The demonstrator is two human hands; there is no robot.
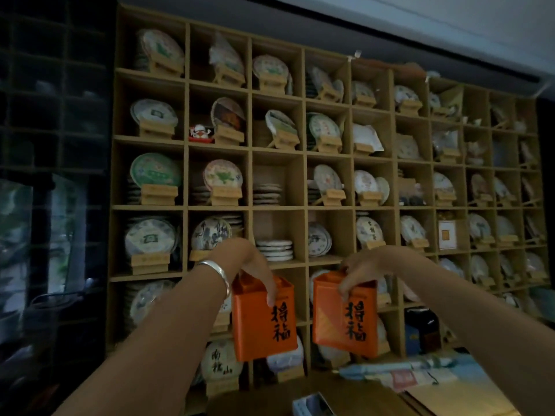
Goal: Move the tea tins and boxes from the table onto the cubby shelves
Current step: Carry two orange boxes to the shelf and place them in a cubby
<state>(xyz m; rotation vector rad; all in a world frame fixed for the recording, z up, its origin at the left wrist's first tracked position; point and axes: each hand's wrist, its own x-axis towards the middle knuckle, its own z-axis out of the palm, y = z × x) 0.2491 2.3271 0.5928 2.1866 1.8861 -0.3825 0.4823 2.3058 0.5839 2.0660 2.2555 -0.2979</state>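
Two orange tins, black characters on the front, held up before the cubby shelves (303,207). Left hand (246,262) (silver bracelet (216,273) at the wrist) grips the left tin (264,319) from the top; right hand (365,271) grips the right tin (345,313) likewise. Shelves stocked with wrapped tea cakes (156,168) on wooden stands; table (270,400) below.

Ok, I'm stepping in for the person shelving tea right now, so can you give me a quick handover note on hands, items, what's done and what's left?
Left hand: gripping the left orange tin by its top, held up in the air.
Right hand: gripping the right orange tin the same way.
Both tins are in front of the cubby shelves, not yet set in a cubby.
Done: both tins lifted.
Left: shelve both tins; the cubby holding only a low stack of tea cakes has room. Flat boxes and a small box remain below.
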